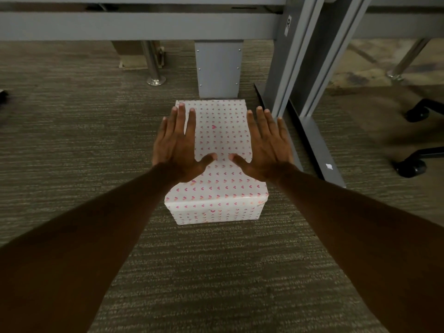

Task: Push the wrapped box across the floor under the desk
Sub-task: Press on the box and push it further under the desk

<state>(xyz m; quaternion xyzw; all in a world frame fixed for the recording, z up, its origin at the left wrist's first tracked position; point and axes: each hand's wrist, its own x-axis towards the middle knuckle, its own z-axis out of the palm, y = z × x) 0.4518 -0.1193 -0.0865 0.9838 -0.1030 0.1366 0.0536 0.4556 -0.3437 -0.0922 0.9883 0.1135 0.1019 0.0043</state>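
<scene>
The wrapped box sits on the carpet, white paper dotted with small pink hearts, its long side running away from the person toward the desk. Its far end lies right in front of a grey panel that hangs down under the desk frame — whether the two touch cannot be told from here.

Both arms reach out from the bottom corners. The left hand is spread flat, palm down, fingers straight and slightly fanned, over the left side of the box top. The right hand mirrors it — open, fingers extended, over the right edge of the box, its outer fingers past the edge above the carpet. Neither hand grips anything; whether the palms actually press on the paper is hard to judge. The two thumbs point toward each other near the middle of the box with a small gap between them.

Just right of the box stands the desk leg on its long dark foot. Further right, chair casters rest on the carpet. A chrome post stands back left.
</scene>
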